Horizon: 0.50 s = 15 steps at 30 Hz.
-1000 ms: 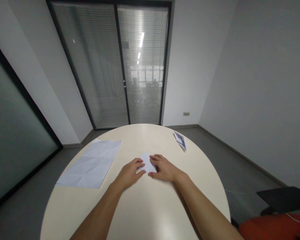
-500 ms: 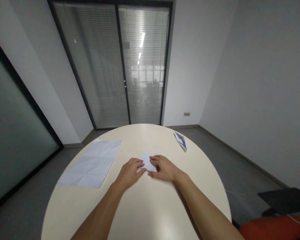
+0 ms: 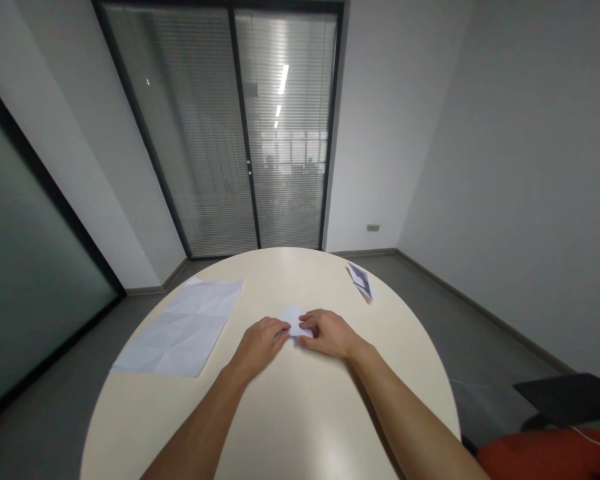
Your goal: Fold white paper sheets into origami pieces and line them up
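A small folded piece of white paper [image 3: 293,313] lies near the middle of the round table, between my two hands. My left hand [image 3: 261,343] pinches its left edge, thumb and fingertips close together. From the right, my right hand [image 3: 331,333] grips the paper with curled fingers on top and the thumb at the near edge. My fingers cover part of both sides of the paper, so its exact folds cannot be made out.
On the cream table [image 3: 290,413], a large creased white sheet [image 3: 183,330] lies to the left. A folded paper piece with dark printing [image 3: 361,281] rests near the far right edge. A red chair [image 3: 540,457] stands at the lower right.
My left thumb has moved up against the fingers at the paper's left edge. My right thumb has shifted slightly up toward its fingers. The other papers stay put.
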### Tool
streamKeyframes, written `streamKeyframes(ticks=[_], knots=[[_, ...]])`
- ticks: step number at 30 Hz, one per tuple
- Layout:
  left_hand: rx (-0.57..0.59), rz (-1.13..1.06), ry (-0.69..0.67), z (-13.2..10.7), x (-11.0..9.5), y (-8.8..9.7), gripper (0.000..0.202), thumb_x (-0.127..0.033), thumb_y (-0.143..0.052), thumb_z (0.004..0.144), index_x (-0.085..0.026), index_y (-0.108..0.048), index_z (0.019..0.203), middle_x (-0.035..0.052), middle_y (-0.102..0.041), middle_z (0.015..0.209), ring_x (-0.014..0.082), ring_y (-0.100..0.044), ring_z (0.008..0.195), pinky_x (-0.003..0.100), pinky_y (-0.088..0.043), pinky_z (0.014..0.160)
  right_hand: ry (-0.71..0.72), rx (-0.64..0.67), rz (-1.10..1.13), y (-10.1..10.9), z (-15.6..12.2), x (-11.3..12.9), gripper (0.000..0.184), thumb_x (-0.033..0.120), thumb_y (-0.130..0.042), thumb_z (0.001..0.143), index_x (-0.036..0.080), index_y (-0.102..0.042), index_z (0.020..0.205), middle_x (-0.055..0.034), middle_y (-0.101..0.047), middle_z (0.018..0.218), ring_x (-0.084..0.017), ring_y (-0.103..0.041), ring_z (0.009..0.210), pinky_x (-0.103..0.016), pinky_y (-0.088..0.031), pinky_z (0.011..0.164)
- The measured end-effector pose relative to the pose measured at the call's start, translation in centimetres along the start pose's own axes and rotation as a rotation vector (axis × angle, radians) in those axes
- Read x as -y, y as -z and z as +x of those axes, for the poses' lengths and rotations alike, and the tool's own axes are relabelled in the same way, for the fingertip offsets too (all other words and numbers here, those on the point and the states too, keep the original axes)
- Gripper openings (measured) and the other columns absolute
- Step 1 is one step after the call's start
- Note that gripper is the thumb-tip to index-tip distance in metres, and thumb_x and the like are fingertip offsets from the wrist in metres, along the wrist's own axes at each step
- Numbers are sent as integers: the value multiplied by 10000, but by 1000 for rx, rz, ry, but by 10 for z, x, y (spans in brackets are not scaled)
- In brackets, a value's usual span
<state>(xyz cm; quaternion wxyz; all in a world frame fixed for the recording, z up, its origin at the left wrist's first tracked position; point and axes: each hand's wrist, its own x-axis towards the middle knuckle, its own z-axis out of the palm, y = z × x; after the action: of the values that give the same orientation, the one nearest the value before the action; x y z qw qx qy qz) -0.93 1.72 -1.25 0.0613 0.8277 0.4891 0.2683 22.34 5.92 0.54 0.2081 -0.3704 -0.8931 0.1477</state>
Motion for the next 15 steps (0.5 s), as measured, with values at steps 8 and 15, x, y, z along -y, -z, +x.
streamKeyframes(ticks=[8, 15], knots=[[48, -37, -138, 0, -4, -1, 152, -231, -588, 982, -250, -717, 1061, 7, -747, 1073, 191, -649, 1028, 322, -486, 945, 42, -28, -41, 5, 0, 7, 351, 550, -637, 901, 219, -754, 926, -47, -763, 884, -222, -658, 848, -287, -422, 747], [57, -52, -39, -2, -1, 2, 156, -229, -572, 987, -248, -725, 1010, 3, -753, 1032, 193, -660, 1001, 311, -490, 898, 49, 24, 94, 6, -2, -1, 419, 558, -733, 810, 214, -766, 1046, -53, -769, 942, -216, -653, 831, -287, -433, 770]])
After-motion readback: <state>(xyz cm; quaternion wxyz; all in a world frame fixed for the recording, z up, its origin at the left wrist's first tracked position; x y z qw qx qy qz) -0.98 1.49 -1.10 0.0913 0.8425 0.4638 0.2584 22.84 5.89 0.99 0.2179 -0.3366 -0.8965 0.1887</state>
